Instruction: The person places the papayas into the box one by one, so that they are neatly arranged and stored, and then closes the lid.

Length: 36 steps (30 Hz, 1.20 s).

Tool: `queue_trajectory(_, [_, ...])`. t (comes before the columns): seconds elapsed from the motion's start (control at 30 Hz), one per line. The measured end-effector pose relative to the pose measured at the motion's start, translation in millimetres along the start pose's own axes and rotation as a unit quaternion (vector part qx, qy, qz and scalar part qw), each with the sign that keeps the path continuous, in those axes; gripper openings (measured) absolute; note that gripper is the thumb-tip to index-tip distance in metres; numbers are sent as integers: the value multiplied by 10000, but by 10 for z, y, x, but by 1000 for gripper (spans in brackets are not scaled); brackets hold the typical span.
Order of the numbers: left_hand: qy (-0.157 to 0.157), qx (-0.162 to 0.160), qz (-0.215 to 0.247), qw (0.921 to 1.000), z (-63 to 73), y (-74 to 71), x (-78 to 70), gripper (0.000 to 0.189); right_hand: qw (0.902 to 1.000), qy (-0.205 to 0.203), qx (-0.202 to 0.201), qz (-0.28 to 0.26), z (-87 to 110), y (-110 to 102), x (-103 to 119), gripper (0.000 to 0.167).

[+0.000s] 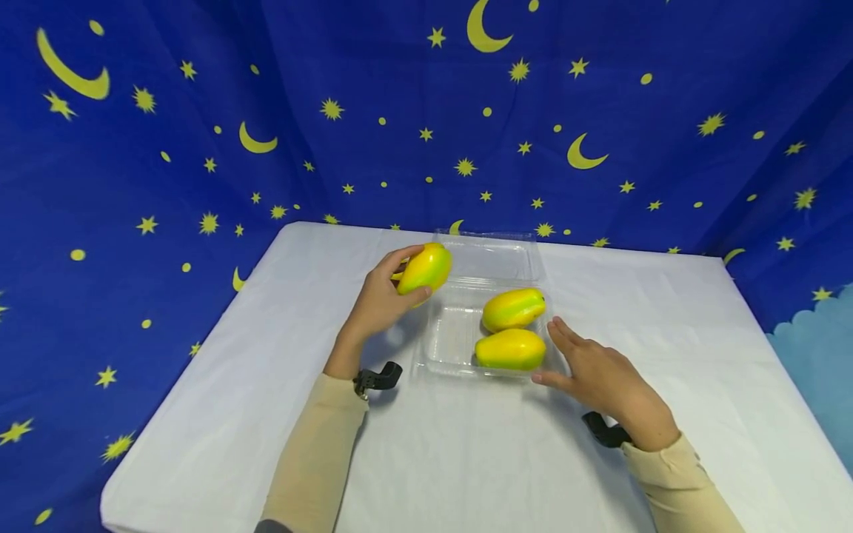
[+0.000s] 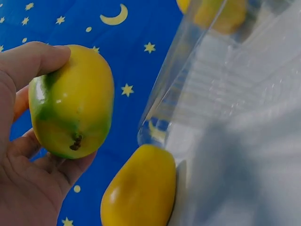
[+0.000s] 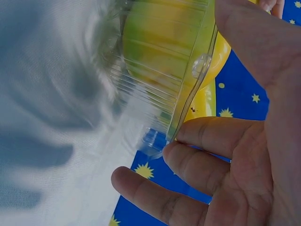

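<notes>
My left hand (image 1: pixel 384 296) grips a yellow-green papaya (image 1: pixel 426 268) between thumb and fingers, raised near the left side of a clear plastic container (image 1: pixel 448 337). Two more papayas, a rear one (image 1: pixel 512 309) and a front one (image 1: pixel 512 349), lie side by side in the container's right half. Another papaya (image 2: pixel 141 188) shows outside the container wall in the left wrist view; in the head view the left hand mostly hides it. My right hand (image 1: pixel 600 374) is at the container's right edge, fingers extended, with fingertips (image 3: pixel 174 150) right at the rim.
The container's clear lid (image 1: pixel 500 259) lies folded back toward the far table edge. A white cloth covers the table (image 1: pixel 666 318). Behind and to the left hangs a blue curtain (image 1: pixel 400 96) with yellow moons and stars.
</notes>
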<state>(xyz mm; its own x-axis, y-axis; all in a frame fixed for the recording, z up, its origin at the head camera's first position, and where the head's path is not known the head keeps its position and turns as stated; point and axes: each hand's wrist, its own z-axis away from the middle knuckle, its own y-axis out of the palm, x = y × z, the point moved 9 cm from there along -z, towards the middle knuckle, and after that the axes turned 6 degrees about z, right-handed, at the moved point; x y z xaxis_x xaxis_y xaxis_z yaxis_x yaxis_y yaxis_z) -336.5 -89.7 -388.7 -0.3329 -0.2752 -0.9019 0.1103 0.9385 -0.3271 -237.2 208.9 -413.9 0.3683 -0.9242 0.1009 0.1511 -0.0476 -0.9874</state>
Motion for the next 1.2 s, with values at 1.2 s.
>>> queue_trajectory(1.2, [425,630,-358,9965,-29,476,3,67,9998,5,36,-170,-8,11,16,95])
